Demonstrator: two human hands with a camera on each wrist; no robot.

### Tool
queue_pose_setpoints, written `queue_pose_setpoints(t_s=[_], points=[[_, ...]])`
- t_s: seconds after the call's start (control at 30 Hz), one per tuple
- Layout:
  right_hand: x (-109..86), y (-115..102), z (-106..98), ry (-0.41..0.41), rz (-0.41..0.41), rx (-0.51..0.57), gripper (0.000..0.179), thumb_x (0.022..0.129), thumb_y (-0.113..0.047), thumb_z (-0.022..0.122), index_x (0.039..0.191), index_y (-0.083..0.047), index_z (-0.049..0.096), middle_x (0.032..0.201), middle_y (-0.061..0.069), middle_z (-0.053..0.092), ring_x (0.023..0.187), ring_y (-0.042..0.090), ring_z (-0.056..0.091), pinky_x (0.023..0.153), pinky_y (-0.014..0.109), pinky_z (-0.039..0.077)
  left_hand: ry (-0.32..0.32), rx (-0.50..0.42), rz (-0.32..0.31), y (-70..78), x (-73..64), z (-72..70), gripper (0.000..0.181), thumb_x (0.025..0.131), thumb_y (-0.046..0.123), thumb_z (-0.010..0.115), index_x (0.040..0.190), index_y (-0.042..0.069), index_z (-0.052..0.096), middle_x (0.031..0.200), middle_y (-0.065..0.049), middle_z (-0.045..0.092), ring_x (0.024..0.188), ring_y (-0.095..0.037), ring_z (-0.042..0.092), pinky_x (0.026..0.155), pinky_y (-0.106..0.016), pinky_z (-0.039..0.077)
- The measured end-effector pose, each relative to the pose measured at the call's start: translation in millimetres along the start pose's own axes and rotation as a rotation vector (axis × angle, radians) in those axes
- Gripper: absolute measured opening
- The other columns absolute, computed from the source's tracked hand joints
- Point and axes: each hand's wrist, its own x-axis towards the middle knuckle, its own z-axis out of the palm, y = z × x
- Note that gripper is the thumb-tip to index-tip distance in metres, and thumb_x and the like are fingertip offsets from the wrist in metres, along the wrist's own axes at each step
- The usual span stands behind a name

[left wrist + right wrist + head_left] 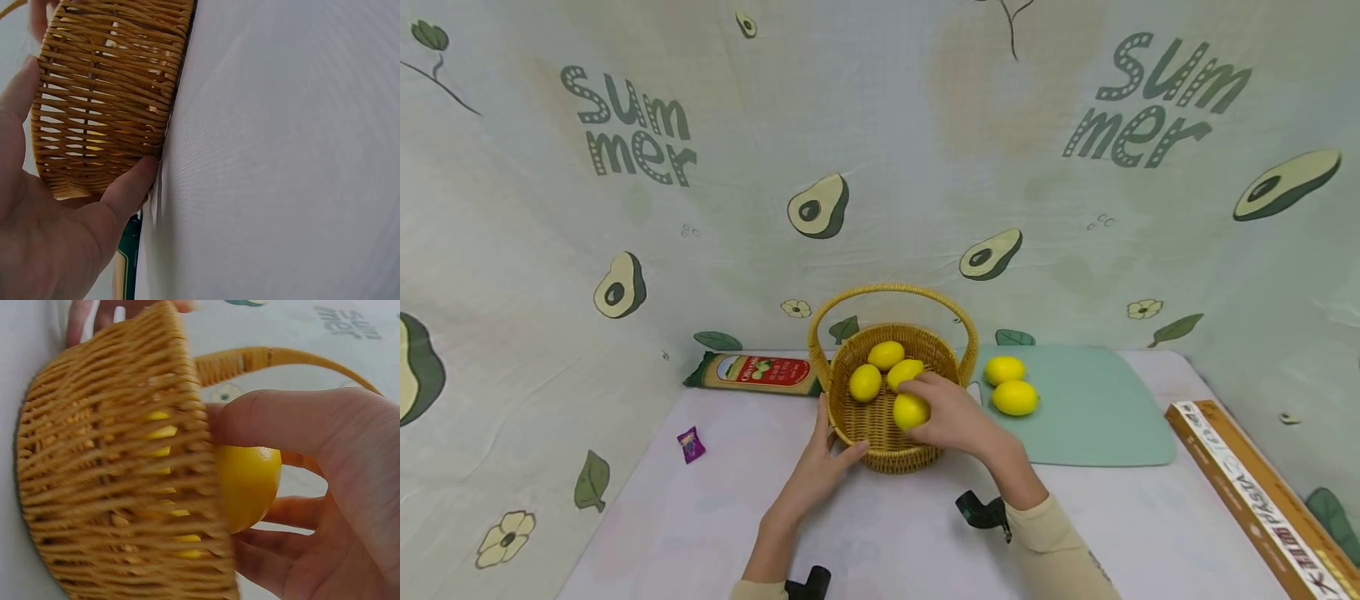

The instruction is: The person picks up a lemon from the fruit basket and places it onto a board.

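A round wicker basket (887, 458) with a tall arched handle stands at the middle of the table. Inside it lie three yellow lemons (865, 383). My right hand (958, 417) reaches over the basket's right rim and holds another lemon (912, 412) between thumb and fingers; in the right wrist view this lemon (250, 487) shows partly behind the wicker wall. At the basket's front left, my left hand (820, 471) grips its side, thumb and fingers spread against the weave (112, 94). Two more lemons (1015, 398) sit on a pale green cutting board (1097, 408) to the right.
Behind the left hand lies a green and red food packet (767, 371), partly hidden by the basket. A small purple wrapped candy (691, 445) is at the left. Along the right edge runs a long orange-brown pasta box (1262, 500). A printed cloth (895, 150) hangs behind.
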Motion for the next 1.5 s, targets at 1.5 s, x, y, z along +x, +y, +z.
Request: queue_pose_setpoints(t_s=[1.5], points=[[-70.8, 62, -56, -0.013, 0.212, -0.079, 0.052, 0.073, -0.021, 0.075, 0.124, -0.015, 0.065, 0.117, 0.009, 0.063, 0.09, 0.019, 0.054, 0.073, 0.035, 0.045, -0.008, 0.019, -0.019, 3.7, -3.4, -0.1, 0.11, 0.091, 0.043, 0.071, 0.158, 0.034, -0.016, 0.168, -0.001, -0.006, 0.15, -0.042, 0.022, 0.119, -0.06, 0.024]])
